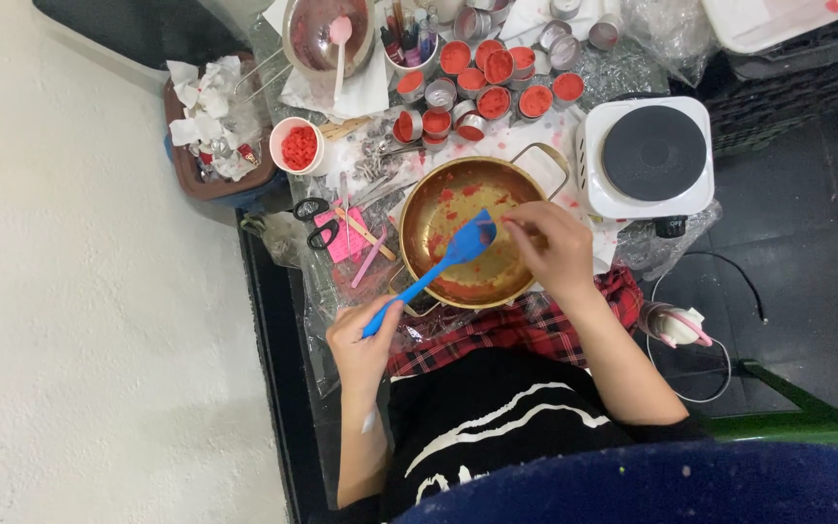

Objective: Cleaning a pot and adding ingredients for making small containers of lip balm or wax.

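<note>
Here, spatula (pixel 438 264): blue, handle gripped by left hand (pixel 366 340) fingers, blade inside the gold pot (pixel 526 281).
Right hand (pixel 555 247): fingers narrowed, pinching at blade tip over pot.
Pot: on desk, near hotplate (pixel 647 155).

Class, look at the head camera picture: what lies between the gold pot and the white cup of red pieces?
In the head view, between the gold pot and the white cup lie small metal tools and wooden sticks on a plastic sheet.

The spatula (pixel 438 264) was bright blue, the pot (pixel 467 243) brassy gold smeared red, the cloth (pixel 535 325) red-and-black plaid, the hotplate (pixel 647 155) white with black.
</note>
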